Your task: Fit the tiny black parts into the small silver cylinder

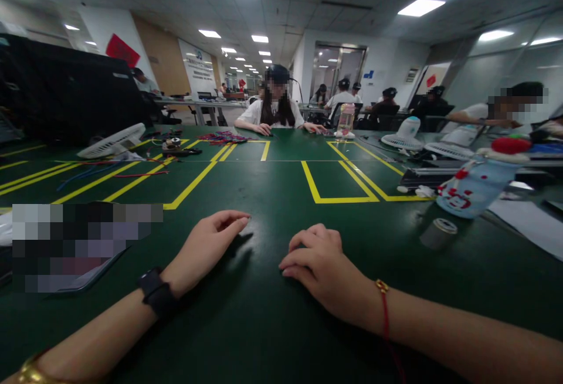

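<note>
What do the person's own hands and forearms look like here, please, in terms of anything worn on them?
Both forearms are bare, with no sleeves in view. The left hand has a black band at the wrist, and a gold-coloured bangle further up that arm. The right hand has a thin red cord bracelet with a small gold bead.

Empty hands (206, 246) on green table (272, 325)

Both empty hands, left hand (206, 246) and right hand (319, 264), rest loosely curled on green table (272, 196)
</note>
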`<state>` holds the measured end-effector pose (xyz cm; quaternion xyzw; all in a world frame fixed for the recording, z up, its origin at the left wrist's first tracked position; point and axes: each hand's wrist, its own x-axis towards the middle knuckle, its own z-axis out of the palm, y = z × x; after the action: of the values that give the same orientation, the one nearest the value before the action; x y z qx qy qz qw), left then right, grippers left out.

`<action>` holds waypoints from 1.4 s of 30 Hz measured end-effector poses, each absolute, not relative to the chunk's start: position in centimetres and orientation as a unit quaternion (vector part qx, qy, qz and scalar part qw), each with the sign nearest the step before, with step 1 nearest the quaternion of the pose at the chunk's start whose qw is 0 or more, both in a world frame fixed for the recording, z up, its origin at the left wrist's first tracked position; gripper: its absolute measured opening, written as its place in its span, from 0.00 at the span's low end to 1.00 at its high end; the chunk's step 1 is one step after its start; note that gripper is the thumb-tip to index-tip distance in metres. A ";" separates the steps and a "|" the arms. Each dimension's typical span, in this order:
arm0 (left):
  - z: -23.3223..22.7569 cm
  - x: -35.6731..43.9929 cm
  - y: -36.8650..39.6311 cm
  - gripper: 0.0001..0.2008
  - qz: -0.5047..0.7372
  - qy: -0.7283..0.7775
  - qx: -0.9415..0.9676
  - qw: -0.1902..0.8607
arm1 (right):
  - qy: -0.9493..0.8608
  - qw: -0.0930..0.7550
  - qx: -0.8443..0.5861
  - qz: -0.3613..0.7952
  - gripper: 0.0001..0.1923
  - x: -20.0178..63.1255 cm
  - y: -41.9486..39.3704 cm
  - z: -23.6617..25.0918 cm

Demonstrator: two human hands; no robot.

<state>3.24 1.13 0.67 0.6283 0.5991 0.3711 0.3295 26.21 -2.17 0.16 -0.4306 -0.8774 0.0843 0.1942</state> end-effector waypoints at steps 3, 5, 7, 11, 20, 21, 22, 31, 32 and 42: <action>0.5 3.1 1.2 0.18 0.373 0.596 0.627 0.335 | -0.865 0.208 -0.454 0.046 0.12 29.2 -0.7 1.8; 0.5 3.1 1.2 0.18 0.375 0.596 0.627 0.335 | -0.842 0.208 -0.497 -0.034 0.13 33.4 -0.1 3.3; 0.5 3.2 1.2 0.18 0.374 0.602 0.625 0.328 | -0.793 0.177 -0.567 -0.132 0.16 38.6 0.2 4.5; 0.7 3.6 1.1 0.18 0.379 0.610 0.618 0.320 | -0.648 0.080 -0.736 -0.177 0.20 47.6 -0.1 5.4; 1.0 3.5 0.9 0.19 0.370 0.615 0.615 0.326 | -0.573 0.043 -0.817 -0.051 0.23 50.3 -0.2 5.7; 0.9 3.5 0.9 0.19 0.372 0.613 0.617 0.326 | -0.575 0.051 -0.815 -0.052 0.24 50.1 -0.3 5.9; 0.8 3.5 0.9 0.18 0.374 0.611 0.618 0.324 | -0.579 0.060 -0.812 -0.053 0.24 49.9 -0.4 6.0; 0.6 3.5 1.1 0.17 0.385 0.611 0.613 0.321 | -0.581 0.083 -0.809 -0.031 0.20 49.7 -1.0 6.2; 0.6 3.5 1.1 0.17 0.385 0.608 0.615 0.322 | -0.580 0.085 -0.809 -0.031 0.20 49.6 -1.0 6.3; 0.4 3.3 1.1 0.16 0.378 0.603 0.622 0.326 | -0.568 0.089 -0.818 -0.010 0.25 49.0 -1.2 6.3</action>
<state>3.34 1.09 0.38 0.6225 0.6026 0.3784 0.3261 49.01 -1.24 6.31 -0.8180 -0.5683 -0.0102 0.0887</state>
